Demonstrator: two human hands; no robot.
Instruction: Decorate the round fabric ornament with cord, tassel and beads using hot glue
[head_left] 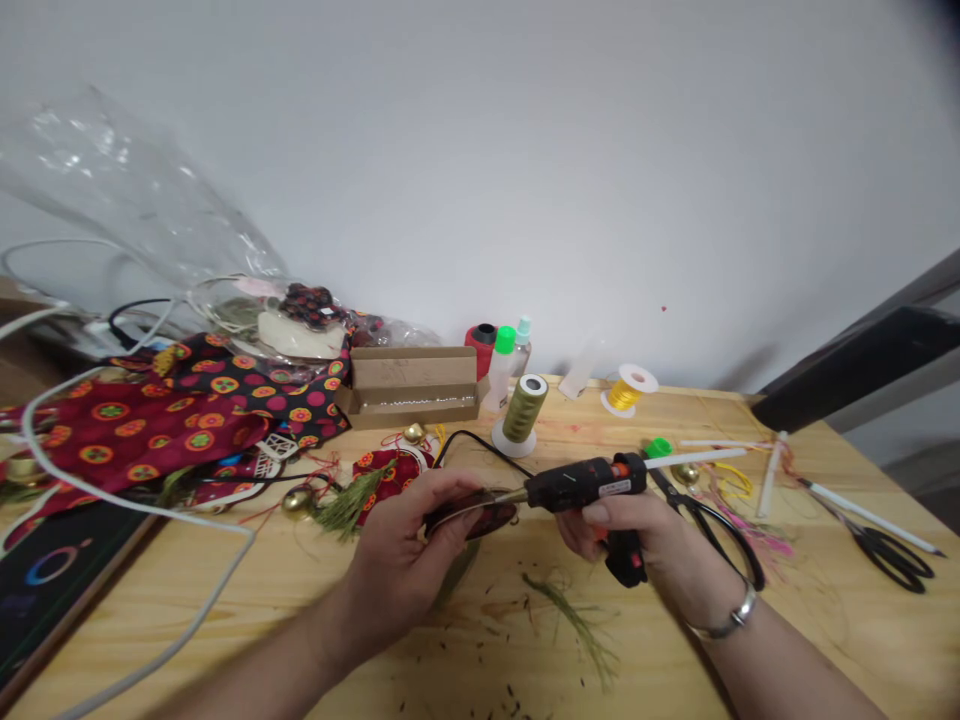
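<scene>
In my right hand (626, 525) is a black hot glue gun (574, 487) with a white glue stick (697, 458) jutting from its back. My left hand (416, 540) is closed on a small dark piece with a pale curved edge (472, 512), partly hidden by the fingers; its exact kind I cannot make out. The glue gun's nozzle meets or nearly meets this piece. Below the hands lies a loose green thread tassel (577, 625) among dark scraps. Another green tassel (360, 500) rests beside a red patterned fabric piece (379, 475), left of the hands.
Behind stand an open cardboard box (414, 395), an olive thread spool (523, 410), a green-capped bottle (501, 365) and a yellow thread spool (628, 390). Patterned fabric (161, 425) and a white cable (142, 495) lie left. Black-handled scissors (892, 558) and a white pencil (874, 515) lie right.
</scene>
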